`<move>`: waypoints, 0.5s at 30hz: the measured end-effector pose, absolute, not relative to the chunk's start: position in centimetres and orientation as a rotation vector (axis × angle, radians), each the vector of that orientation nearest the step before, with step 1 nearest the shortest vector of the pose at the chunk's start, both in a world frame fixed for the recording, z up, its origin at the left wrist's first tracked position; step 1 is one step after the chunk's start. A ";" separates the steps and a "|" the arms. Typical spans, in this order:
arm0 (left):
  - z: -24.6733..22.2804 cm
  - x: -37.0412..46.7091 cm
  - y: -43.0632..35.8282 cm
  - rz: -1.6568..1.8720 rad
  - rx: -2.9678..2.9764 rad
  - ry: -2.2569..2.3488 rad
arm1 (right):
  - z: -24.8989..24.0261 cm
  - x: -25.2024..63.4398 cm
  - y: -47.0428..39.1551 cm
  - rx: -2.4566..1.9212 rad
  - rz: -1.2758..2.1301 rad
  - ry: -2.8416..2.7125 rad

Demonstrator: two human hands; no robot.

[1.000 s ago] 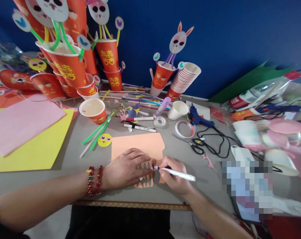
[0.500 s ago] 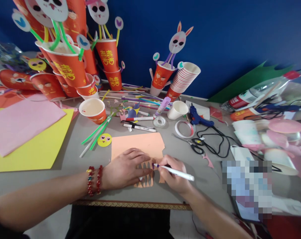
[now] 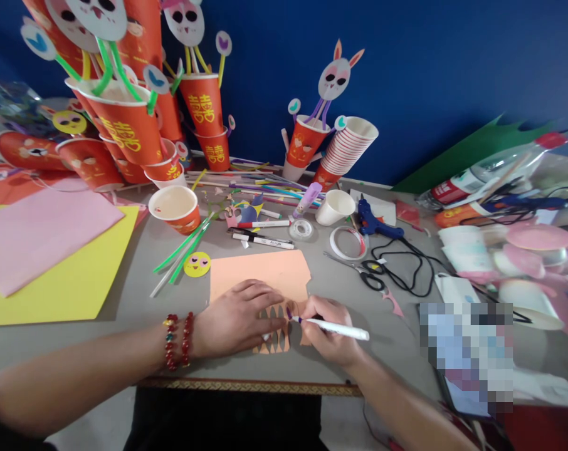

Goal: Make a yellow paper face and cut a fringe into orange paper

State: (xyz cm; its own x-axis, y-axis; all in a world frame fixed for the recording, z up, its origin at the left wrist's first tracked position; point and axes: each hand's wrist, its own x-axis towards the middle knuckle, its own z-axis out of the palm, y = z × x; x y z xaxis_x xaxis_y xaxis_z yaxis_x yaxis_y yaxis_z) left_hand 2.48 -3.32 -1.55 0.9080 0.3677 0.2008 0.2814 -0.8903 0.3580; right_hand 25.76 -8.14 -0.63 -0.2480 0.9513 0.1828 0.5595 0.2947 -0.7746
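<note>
My right hand (image 3: 330, 329) is closed round a white marker (image 3: 343, 329) with a purple tip end. The tip rests on a peach paper sheet (image 3: 260, 269), beside a small dark purple mark. My left hand (image 3: 244, 318) lies flat with fingers stretched over the same sheet, pressing on it. Part of the sheet under that hand has several narrow pointed shapes showing grey between peach strips. Left of the sheet lies a round yellow paper face (image 3: 197, 264). Above the sheet are a black-and-white marker (image 3: 262, 240) and a red-and-white marker (image 3: 265, 223).
Red paper cups (image 3: 124, 125) with bunny faces stand at the back left. A cup stack (image 3: 350, 147), tape roll (image 3: 348, 243), blue glue gun (image 3: 378, 220) and scissors (image 3: 371, 275) are at the right. Yellow paper (image 3: 77, 294) lies left; a phone (image 3: 467, 388) lies right.
The marker's tip and my right hand have shifted very slightly to the right and down. My left hand stays in place on the paper.
</note>
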 end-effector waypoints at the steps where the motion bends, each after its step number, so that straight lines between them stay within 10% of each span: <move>1: -1.6 2.5 -3.3 0.382 2.749 0.482 | -0.6 25.8 -8.1 -1.343 0.774 -1.911; 15: -1.7 2.5 -3.4 0.381 2.753 0.490 | -0.7 25.9 -8.2 -1.346 0.783 -1.891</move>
State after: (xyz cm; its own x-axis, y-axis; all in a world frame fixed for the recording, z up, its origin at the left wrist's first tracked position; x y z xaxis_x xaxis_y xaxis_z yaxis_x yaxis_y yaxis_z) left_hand 2.47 -3.38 -1.68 0.9057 0.3728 0.2018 0.2880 -0.8905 0.3523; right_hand 25.88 -8.19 -0.73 -0.2354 0.9547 0.1818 0.5465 0.2847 -0.7876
